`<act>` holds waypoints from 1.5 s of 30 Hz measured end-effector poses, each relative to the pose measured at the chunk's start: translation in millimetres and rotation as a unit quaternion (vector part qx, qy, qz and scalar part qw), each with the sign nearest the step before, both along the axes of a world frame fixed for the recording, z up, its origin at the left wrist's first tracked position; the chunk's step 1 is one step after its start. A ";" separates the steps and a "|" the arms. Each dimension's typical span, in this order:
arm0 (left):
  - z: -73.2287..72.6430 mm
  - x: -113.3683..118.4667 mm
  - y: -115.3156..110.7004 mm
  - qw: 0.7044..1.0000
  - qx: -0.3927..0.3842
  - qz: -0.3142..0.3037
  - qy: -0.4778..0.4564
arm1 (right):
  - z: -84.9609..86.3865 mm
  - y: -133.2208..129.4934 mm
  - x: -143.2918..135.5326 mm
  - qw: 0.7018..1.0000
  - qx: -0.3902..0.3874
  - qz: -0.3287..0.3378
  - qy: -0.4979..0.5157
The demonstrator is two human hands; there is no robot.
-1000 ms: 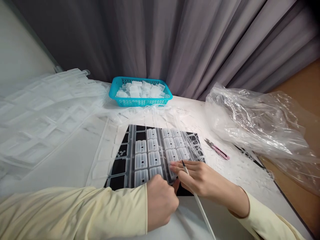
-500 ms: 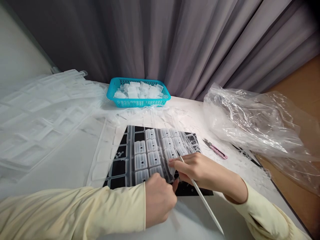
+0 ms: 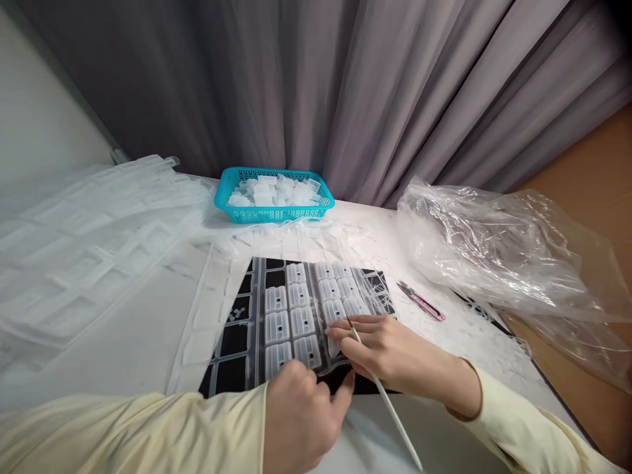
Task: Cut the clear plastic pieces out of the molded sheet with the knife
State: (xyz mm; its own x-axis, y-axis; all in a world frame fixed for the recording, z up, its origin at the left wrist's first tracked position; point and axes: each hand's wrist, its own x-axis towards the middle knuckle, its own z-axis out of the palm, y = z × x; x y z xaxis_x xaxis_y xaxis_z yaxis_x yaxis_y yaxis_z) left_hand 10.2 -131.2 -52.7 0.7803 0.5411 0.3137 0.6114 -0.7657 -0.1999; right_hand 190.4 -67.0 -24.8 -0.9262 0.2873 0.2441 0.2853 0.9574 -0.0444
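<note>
Pen (image 3: 385, 395), slim, white, approx. straight, is in R hand (image 3: 399, 355), lying across the fingers; dark pointed tip faces away from wearer & a bit L, over the blocks, tail end runs back toward wearer & R, past near edge of mat. So long axis = diagonal, near-R to far-L.

R hand closed round the pen, fingertips also down on a block in the R-hand cols. L hand (image 3: 301, 415) mostly curled, one digit stretched out toward R hand nr the sheet's near edge; can't tell if it grips anything. Hands close tog., small gap between.

Moulded sheet (image 3: 259, 329) = clear, glossy plastic w/ raised ridges, flat on black mat (image 3: 234, 341), which sits on white tabletop (image 3: 133, 322) in front of wearer. Blocks (image 3: 303, 320) stand in cols running near-to-far: frosted, ribbed, roundish corners, dark dot on most.

Thin clear offcuts (image 3: 380, 289) tangled at mat's R side. Snips (image 3: 422, 303), pink handles, metal blades pointing far-L. Blue perforated basket (image 3: 274, 216), long side L-R, holds whitish angular pcs (image 3: 269, 191). Far L: translucent sheets (image 3: 89, 243) w/ rectangular recesses. R: crumpled shiny film (image 3: 494, 243). Behind: grey pleated curtain (image 3: 271, 79).
</note>
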 end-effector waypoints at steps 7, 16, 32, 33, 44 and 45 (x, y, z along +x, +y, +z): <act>-10.6 1.2 6.6 0.986 0.122 0.098 -0.062 | -26.2 -7.6 2.3 0.992 0.101 0.011 0.080; -7.9 2.1 14.8 0.990 0.125 0.006 0.072 | -26.5 -12.6 -0.6 0.990 0.112 0.015 0.088; -13.8 4.7 9.3 0.969 0.239 -0.002 0.056 | -27.1 -11.2 -3.8 0.993 0.097 -0.014 0.060; -14.2 5.1 7.4 0.970 0.236 0.005 0.060 | -26.9 -11.3 -3.9 0.994 0.093 -0.017 0.057; -19.4 6.5 2.6 0.977 0.200 0.055 0.056 | -27.4 -8.7 -7.1 0.996 0.069 -0.030 0.054; -18.5 5.6 4.5 0.980 0.184 0.051 0.050 | -26.5 -8.8 -6.3 0.996 0.061 -0.029 0.059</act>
